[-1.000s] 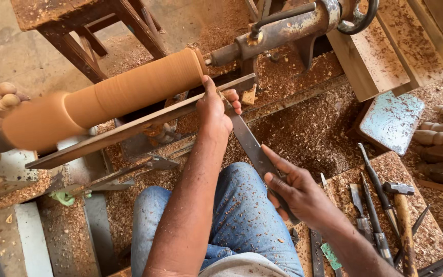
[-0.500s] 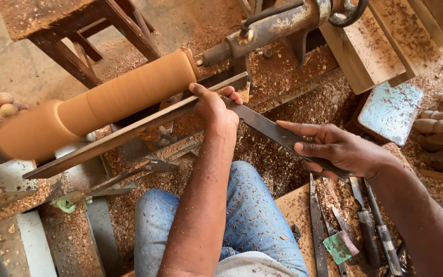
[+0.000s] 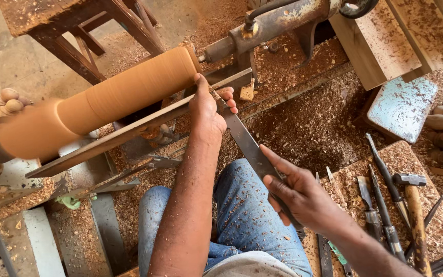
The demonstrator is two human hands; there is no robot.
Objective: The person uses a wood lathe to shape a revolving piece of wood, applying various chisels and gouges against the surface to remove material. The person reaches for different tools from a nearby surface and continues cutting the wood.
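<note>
With my left hand (image 3: 207, 110) pinning the flat chisel (image 3: 247, 143) onto the tool rest (image 3: 129, 132) and my right hand (image 3: 296, 192) clenched around its handle, I'd feed it gently into the wooden cylinder (image 3: 103, 100).

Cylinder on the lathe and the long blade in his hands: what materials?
Cylinder: looks like wood, bare orange-tan, fine turning rings, matching shavings underneath. Blade: seems steel, flat dull grey with worn patches, pressed to the rest by the left hand, its handle hidden inside the right hand.
</note>
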